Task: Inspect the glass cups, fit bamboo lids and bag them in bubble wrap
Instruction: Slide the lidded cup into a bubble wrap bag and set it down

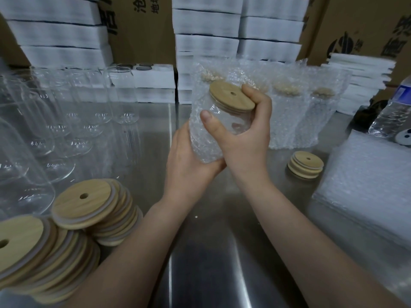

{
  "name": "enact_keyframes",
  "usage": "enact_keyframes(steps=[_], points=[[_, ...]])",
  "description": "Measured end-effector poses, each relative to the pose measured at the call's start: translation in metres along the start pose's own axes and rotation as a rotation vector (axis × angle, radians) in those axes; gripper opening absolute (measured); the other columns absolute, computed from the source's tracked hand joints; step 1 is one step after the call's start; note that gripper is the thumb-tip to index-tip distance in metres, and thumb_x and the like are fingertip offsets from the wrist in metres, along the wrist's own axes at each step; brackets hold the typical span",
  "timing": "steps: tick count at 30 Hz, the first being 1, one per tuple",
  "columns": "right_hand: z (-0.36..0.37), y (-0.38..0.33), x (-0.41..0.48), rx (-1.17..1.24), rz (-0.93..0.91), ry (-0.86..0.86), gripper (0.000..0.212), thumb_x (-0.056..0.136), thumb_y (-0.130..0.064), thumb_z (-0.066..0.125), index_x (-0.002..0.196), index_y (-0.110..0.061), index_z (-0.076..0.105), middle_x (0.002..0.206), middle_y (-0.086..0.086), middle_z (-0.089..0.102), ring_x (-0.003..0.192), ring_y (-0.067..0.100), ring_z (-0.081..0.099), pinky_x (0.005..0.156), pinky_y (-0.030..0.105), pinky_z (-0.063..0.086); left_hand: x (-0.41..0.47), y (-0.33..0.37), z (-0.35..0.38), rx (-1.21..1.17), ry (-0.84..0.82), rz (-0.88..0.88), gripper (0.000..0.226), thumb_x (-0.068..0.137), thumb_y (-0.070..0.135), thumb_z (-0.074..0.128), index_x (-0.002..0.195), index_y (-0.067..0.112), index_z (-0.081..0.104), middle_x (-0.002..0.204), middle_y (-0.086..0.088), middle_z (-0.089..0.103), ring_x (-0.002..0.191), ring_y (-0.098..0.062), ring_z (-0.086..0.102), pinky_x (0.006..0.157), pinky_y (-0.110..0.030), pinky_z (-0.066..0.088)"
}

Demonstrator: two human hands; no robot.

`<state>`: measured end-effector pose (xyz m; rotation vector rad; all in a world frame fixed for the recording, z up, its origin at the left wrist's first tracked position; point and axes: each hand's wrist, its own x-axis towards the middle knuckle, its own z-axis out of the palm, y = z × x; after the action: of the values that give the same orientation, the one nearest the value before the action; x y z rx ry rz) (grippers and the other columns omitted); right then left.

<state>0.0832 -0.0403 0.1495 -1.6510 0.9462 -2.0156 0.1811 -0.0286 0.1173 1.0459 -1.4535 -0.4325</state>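
A glass cup [233, 123] topped by a round bamboo lid [231, 96] is tilted above the steel table, its lower part inside a bubble wrap bag [202, 143]. My left hand [189, 163] grips the bag's bottom from below. My right hand [244, 127] curls round the cup's upper part, thumb on the glass and fingers at the lid's edge. Several bare glass cups [66, 121] stand at the left. Leaning stacks of bamboo lids [89, 205] lie at the near left.
Several bagged, lidded cups [300, 112] stand behind my hands. A short lid stack [305, 164] sits to the right, beside a pile of bubble wrap bags [364, 178]. A water bottle [391, 112] lies at far right. White foam trays [206, 25] and cardboard boxes [142, 30] line the back.
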Motion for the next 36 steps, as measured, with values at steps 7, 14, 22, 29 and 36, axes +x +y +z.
enact_keyframes(steps=[7, 14, 22, 29, 36], points=[[0.003, 0.005, -0.004, -0.013, 0.037, -0.065, 0.069, 0.07, -0.025, 0.088, 0.124, -0.02, 0.046, 0.111, -0.02, 0.055, 0.107, -0.007, 0.057, 0.091, 0.011, 0.043, -0.002, 0.0, 0.001, -0.013, 0.014, -0.036, 0.063, 0.063, 0.048, 0.073, 0.121, 0.03, 0.058, 0.115, 0.012, 0.065, 0.108, -0.001, 0.062, 0.086, -0.026, 0.053], [0.003, 0.002, -0.003, -0.008, 0.102, -0.13, 0.065, 0.073, -0.03, 0.08, 0.127, -0.017, 0.045, 0.122, -0.004, 0.054, 0.116, 0.007, 0.055, 0.101, 0.024, 0.045, -0.003, 0.003, 0.0, -0.121, 0.019, -0.059, 0.053, 0.062, 0.041, 0.081, 0.109, 0.047, 0.057, 0.104, 0.021, 0.069, 0.094, 0.007, 0.066, 0.076, -0.015, 0.054], [-0.011, -0.004, 0.016, 0.277, 0.289, -0.031, 0.035, 0.095, -0.028, 0.044, 0.125, -0.02, 0.061, 0.122, 0.001, 0.065, 0.116, 0.008, 0.06, 0.101, 0.027, 0.048, 0.001, -0.008, -0.004, -0.401, -0.132, -0.265, 0.078, 0.061, 0.019, 0.086, 0.129, 0.018, 0.048, 0.119, 0.002, 0.068, 0.108, -0.01, 0.067, 0.088, -0.027, 0.055], [-0.024, 0.0, 0.026, 0.777, 0.494, 0.151, 0.04, 0.102, -0.007, 0.032, 0.137, -0.023, 0.041, 0.119, 0.019, 0.062, 0.096, 0.025, 0.07, 0.085, 0.034, 0.055, 0.003, -0.014, -0.008, -0.502, -0.258, -0.314, 0.08, 0.063, 0.013, 0.081, 0.135, 0.018, 0.046, 0.125, 0.0, 0.066, 0.113, -0.012, 0.065, 0.091, -0.029, 0.055], [-0.021, 0.009, 0.026, 0.472, 0.526, -0.002, 0.052, 0.091, 0.005, 0.04, 0.133, -0.025, 0.048, 0.116, 0.009, 0.07, 0.102, 0.018, 0.067, 0.086, 0.028, 0.051, 0.005, -0.014, -0.01, -0.574, -0.244, -0.3, 0.072, 0.069, 0.013, 0.078, 0.134, 0.016, 0.047, 0.124, -0.005, 0.067, 0.112, -0.019, 0.067, 0.089, -0.031, 0.055]])
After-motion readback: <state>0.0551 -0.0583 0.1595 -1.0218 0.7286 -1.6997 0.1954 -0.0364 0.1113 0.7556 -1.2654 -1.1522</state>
